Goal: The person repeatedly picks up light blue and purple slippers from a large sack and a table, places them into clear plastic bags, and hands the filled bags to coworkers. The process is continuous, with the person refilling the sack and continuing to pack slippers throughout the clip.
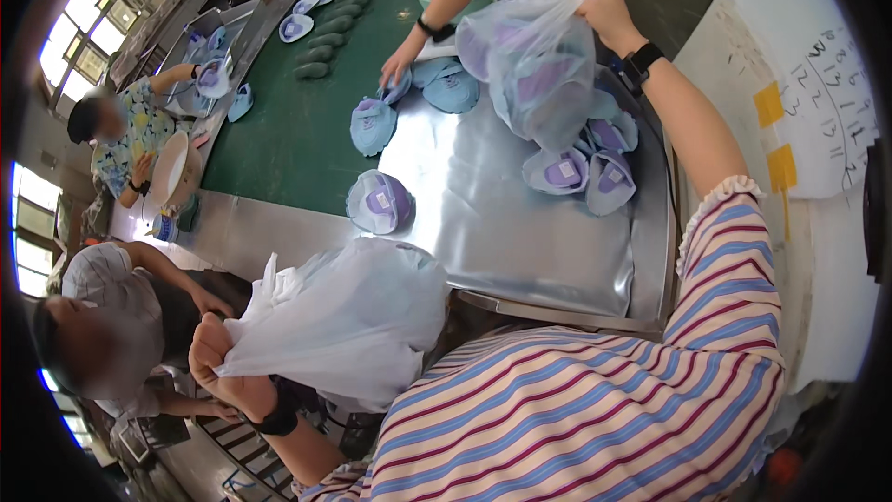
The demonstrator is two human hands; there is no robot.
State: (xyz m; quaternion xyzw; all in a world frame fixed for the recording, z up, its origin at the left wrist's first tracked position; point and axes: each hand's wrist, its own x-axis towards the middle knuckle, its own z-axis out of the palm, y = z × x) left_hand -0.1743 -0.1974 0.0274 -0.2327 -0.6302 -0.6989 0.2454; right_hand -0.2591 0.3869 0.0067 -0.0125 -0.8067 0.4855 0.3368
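So both hands were full here. The right hand (613, 17) was up high over the far right corner of the metal table (520, 242), fingers bunched tight on the gathered neck of a clear bag (544, 65). You could see purple and blue shoe uppers through the plastic. That bag hung down and leftward from the fist, long axis slanting in from the right edge.

The left hand (222, 363) was way over on the other side, out past the near left corner, fingers curled onto the edge of a white bag (344, 316). Couldn't tell exactly how they gripped it. That one stretched rightward from the fist, long axis pointing at the near edge, with something bluish showing through.

The big thing spatially: a loose cluster of uppers (557, 170) sat by the right edge, just below the clear bag in view, so the right hand was the nearer one. Can't say if bag and uppers touched. A lone purple-and-white upper (381, 203) sat at the left edge, right by the white bag, and a co-worker's hand (401, 63) touched uppers near the far left corner.
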